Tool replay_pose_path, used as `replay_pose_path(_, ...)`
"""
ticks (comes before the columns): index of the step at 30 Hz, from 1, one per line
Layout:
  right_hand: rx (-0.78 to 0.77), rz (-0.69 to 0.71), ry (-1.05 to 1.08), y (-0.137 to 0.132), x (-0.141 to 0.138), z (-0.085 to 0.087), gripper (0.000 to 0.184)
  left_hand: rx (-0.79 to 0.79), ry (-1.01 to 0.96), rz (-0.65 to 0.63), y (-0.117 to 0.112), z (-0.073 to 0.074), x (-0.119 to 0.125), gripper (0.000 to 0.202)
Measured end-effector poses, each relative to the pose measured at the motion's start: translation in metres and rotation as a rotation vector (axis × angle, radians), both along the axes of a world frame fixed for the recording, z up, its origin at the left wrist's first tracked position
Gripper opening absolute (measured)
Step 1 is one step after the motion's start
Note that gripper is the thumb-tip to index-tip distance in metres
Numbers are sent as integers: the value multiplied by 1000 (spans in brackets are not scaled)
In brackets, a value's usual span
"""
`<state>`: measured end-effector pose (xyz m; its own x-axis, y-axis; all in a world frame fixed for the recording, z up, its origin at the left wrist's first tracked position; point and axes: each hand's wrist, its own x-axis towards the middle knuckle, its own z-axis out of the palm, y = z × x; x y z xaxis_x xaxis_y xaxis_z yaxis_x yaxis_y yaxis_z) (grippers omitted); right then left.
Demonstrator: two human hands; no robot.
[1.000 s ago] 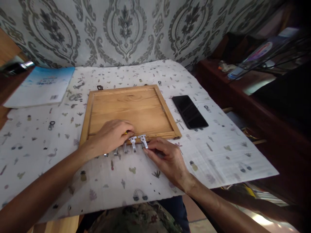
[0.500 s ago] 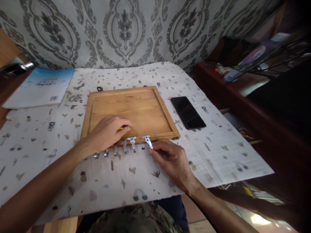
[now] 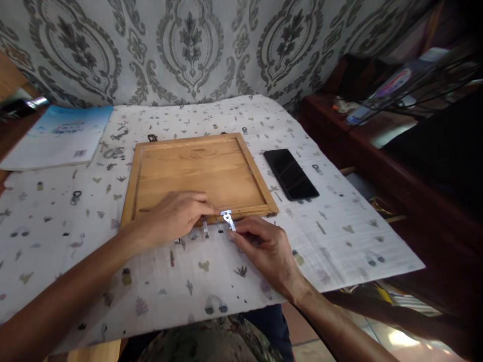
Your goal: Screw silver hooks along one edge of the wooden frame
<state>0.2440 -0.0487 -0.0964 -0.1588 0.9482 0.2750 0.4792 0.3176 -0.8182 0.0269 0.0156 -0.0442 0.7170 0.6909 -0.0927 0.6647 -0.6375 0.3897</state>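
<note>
A shiny metal hook (image 3: 227, 217) with a T-shaped, holed end lies against the front edge of a framed wooden panel (image 3: 199, 171). My right hand (image 3: 266, 246) pinches its lower end between thumb and fingers. Just left of it, my left hand (image 3: 181, 213) reaches over the frame with fingertips pressed together close to the plate. Whatever those fingers hold is hidden or too small to make out. Under my left hand, more metal hooks (image 3: 206, 229) stick out along the same edge, partly covered.
A black phone (image 3: 291, 174) lies right of the panel on the patterned tablecloth (image 3: 181, 286). At the left back is a blue and white book (image 3: 60, 136). A plastic bottle (image 3: 396, 85) and cables are on the dark red furniture (image 3: 350, 136) at the right.
My left hand has moved right and down, from above the panel to beside the hook's holed end. My right hand stays on the hook. The view has shifted slightly.
</note>
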Motion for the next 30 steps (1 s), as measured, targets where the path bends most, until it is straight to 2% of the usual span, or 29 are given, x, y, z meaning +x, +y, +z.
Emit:
replay_pose_path(7,1,-10,25,1,0,0,14,46,2,-48,-1,-8,-1,48)
replay_pose_path(19,-77,-9,59,1,2,-1,16,91,45,-44,-3,-6,1,44)
replay_pose_path(25,-36,-2,51,2,2,-4,15,99,12,35,0,-6,-2,42)
replay_pose_path(30,-38,10,39,2,2,-4,14,112,43,84,1,-4,-3,32)
